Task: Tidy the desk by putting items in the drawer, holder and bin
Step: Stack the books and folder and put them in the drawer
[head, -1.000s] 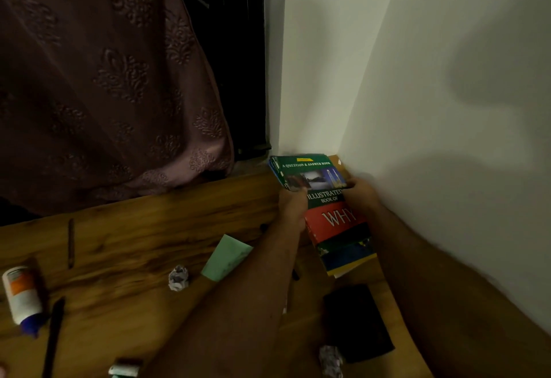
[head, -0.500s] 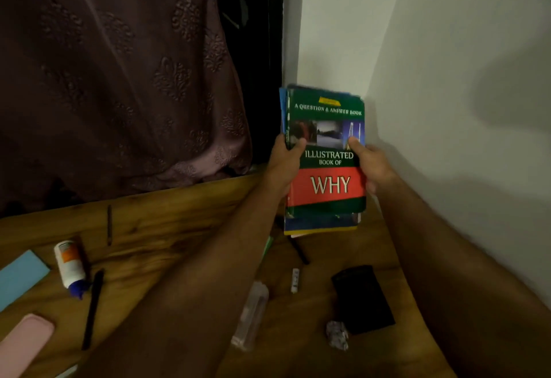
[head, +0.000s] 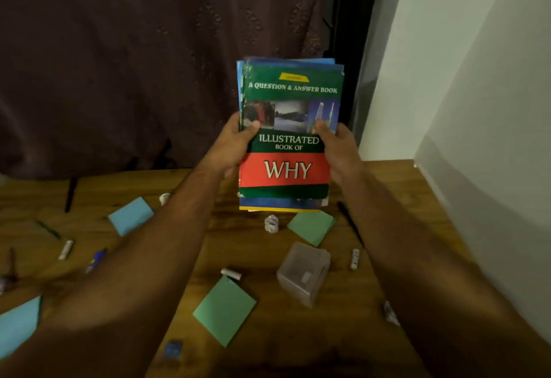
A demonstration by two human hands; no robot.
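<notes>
A stack of books [head: 287, 139], topped by a green and red cover reading "Illustrated Book of WHY", is held upright above the wooden desk [head: 396, 198]. My left hand [head: 235, 142] grips its left edge with the thumb on the cover. My right hand [head: 338, 145] grips the right edge the same way. Below the books lie a green paper pad [head: 311, 226], a crumpled paper ball [head: 271, 224] and a clear plastic box [head: 304, 273].
Scattered on the desk are a blue note pad [head: 131, 215], another green pad [head: 225, 309], a blue sheet [head: 18, 324] at the left edge, pens [head: 70, 194], small white rolls [head: 65, 249] and a paper ball [head: 390, 313]. A white wall [head: 477, 109] closes the right; a dark curtain [head: 149, 64] hangs behind.
Both hands lifted the book stack from the desk's far right corner and carried it upright toward the middle. The view swung left, showing more of the cluttered desk.
</notes>
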